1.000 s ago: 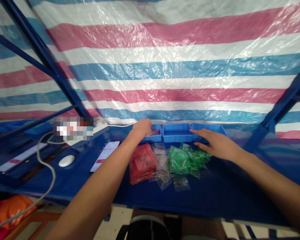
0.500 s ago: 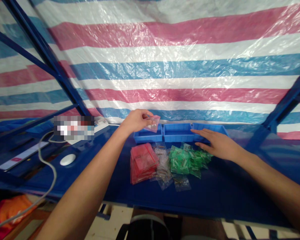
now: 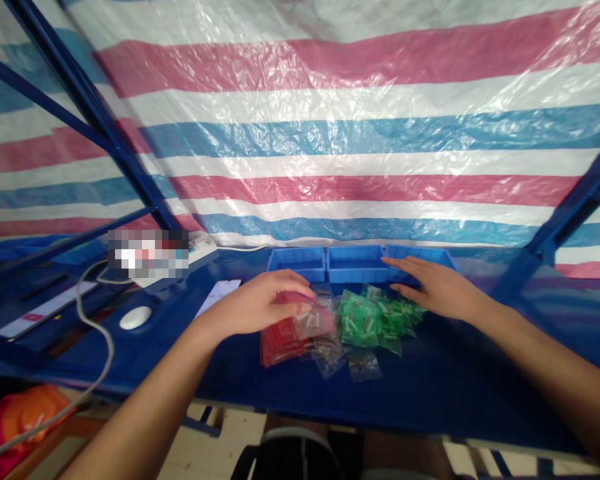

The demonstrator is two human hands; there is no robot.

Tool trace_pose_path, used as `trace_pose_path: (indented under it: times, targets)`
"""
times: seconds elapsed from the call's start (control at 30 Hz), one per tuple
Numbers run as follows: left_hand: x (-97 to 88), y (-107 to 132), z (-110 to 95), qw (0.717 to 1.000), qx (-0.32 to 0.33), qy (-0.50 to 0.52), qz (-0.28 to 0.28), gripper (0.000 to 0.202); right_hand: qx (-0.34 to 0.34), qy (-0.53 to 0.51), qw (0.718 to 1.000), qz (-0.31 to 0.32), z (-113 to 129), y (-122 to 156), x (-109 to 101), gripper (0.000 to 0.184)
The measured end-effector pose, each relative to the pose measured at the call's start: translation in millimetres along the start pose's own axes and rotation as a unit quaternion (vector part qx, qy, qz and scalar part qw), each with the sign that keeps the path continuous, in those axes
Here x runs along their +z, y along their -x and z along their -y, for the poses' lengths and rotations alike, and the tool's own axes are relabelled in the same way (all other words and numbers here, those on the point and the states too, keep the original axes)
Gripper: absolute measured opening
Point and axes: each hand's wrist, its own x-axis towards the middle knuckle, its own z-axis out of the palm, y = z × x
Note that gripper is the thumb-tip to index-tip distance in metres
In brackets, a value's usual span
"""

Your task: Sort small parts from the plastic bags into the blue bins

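My left hand [image 3: 275,301] is closed in a pinch on a small pinkish see-through plastic bag [image 3: 316,321], over the pile. Below it lies a stack of red plastic bags [image 3: 283,340], partly covered by the hand. Beside the stack are several clear plastic bags [image 3: 330,360] with small items inside that I cannot make out. To their right is a heap of green plastic bags [image 3: 373,320]. My right hand [image 3: 433,287] is open, fingers stretched out, at the right end of the green heap and in front of the right blue bin [image 3: 443,257].
Two more blue bins, the left [image 3: 293,261] and the middle [image 3: 356,265], stand in the same row at the back. On the left are a white mouse [image 3: 135,318], a phone [image 3: 223,291], a grey cable [image 3: 83,313] and a blurred-out patch. Blue frame bars rise at both sides.
My left hand has come down and toward me from above the left bin to the red stack, still pinching the pinkish bag. A phone now shows behind it. My right hand stays put.
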Motion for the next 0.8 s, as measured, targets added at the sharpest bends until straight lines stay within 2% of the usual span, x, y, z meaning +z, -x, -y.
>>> trace_pose_path:
  times: [0.1, 0.23, 0.33, 0.4, 0.6, 0.7, 0.8]
  targets:
    - [17.7, 17, -5, 0.999, -0.019, -0.039, -0.018, 0.030, 0.005, 0.002, 1.000, 0.002, 0, 0, 0, 0.065]
    - [29.3, 34, -9, 0.987, -0.025, -0.121, -0.106, 0.036, 0.004, 0.000, 1.000, -0.007, 0, 0, 1, 0.065]
    - [36.9, 37, -10, 0.990, 0.004, -0.114, -0.084, 0.043, -0.004, -0.003, 1.000, -0.015, 1, 0, 2, 0.065]
    - [43.6, 32, -11, 0.991, 0.012, -0.120, -0.062, 0.045, -0.002, -0.001, 1.000, -0.018, 2, 0, 2, 0.065]
    - [60.3, 2, -16, 0.994, 0.030, -0.094, -0.051, 0.036, -0.003, 0.010, 1.000, -0.021, 5, 1, 1, 0.063]
    - [59.3, -8, -19, 0.995, 0.051, -0.070, -0.041, 0.035, -0.005, 0.009, 1.000, -0.026, 5, 1, 1, 0.062]
    - [48.0, -18, -21, 0.995, 0.089, -0.028, -0.034, 0.036, -0.009, 0.006, 1.000, -0.025, 5, 1, 2, 0.061]
